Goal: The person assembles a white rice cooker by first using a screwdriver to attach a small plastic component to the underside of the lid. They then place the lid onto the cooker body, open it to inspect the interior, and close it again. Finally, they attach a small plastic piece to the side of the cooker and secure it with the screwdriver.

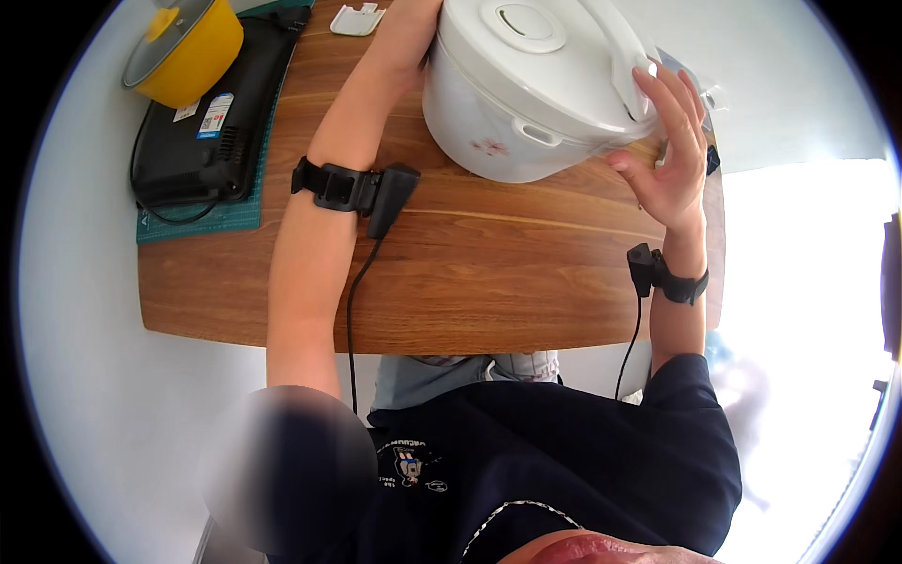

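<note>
Cooker (540,89), white and round with its lid shut, stands at the far edge of the wooden table (451,282), toward its right corner. The right hand's fingers (681,103) are spread and curled around the cooker's right side, fingertips touching the white handle (625,52) that arches over the lid; the palm cups the body below the rim. The right hand (672,155) wears a black wrist strap with a cable running down.

The left hand is hidden behind the cooker's left side, so whether its fingers grip or lie flat cannot be told; only the left forearm (329,188), with a strapped black device, shows reaching up to it.

A steady hold would likely call for both palms pressing evenly on opposite sides, keeping the cooker level and its base flat on the table.

At the far left corner, a yellow pot (188,52) sits on a black hob (216,122) over a green mat (202,218). The cooker's far side and the small white object (357,19) at the top edge are cut off.
</note>
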Motion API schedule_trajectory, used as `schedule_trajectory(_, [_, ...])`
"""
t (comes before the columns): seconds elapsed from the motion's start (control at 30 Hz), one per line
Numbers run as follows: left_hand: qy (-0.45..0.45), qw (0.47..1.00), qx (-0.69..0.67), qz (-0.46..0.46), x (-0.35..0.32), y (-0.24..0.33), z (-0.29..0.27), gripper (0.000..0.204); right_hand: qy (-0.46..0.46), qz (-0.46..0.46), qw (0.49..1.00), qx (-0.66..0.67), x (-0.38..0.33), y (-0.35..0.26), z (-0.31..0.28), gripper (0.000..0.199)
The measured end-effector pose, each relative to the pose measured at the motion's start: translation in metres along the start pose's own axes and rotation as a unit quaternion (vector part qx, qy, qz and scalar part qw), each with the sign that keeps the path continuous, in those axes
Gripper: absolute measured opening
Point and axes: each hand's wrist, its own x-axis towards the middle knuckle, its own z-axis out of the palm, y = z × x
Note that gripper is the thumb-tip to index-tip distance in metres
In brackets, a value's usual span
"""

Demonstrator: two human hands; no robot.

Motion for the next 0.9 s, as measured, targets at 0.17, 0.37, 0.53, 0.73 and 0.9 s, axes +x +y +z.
schedule_trajectory(0.17, [-0.007,1.0,0.015,0.015,0.004,-0.003,-0.004,0.064,0.019,0.107,0.974,0.199,0.007,0.007,-0.014,0.064])
schedule_trajectory(0.37, [0.001,0.999,0.037,0.035,0.006,-0.005,-0.005,0.061,-0.02,0.169,0.971,0.166,0.036,-0.015,-0.011,0.054])
schedule_trajectory(0.53, [0.039,0.998,0.05,0.021,0.008,-0.003,-0.009,0.063,-0.052,0.301,0.943,0.129,0.08,-0.041,-0.024,0.053])
schedule_trajectory(0.73, [0.09,0.996,-0.005,0.024,0.012,-0.004,-0.001,0.072,0.015,0.381,0.88,0.284,0.09,-0.031,-0.024,0.047])
schedule_trajectory(0.9, [0.223,0.924,0.25,0.183,0.004,0.013,0.012,0.045,0.088,0.398,0.842,0.353,0.095,-0.014,-0.022,0.046])
